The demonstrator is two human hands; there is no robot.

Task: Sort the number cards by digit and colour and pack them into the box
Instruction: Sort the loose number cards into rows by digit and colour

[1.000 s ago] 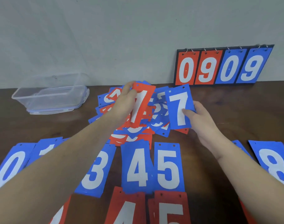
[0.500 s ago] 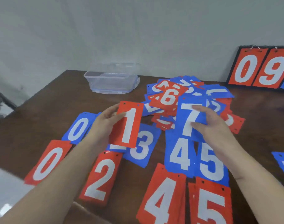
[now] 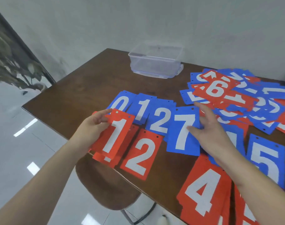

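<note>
The right hand pinching the blue 7 card hides the blue cards beneath; the left hand grips a red 1 card (near left). The far clear box looks empty.

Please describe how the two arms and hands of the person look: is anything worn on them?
Both forearms are bare up to the frame edge, with no sleeves visible. The left hand and the right hand show no gloves, rings, watch or bracelet. The fingernails look short and unpainted.
</note>
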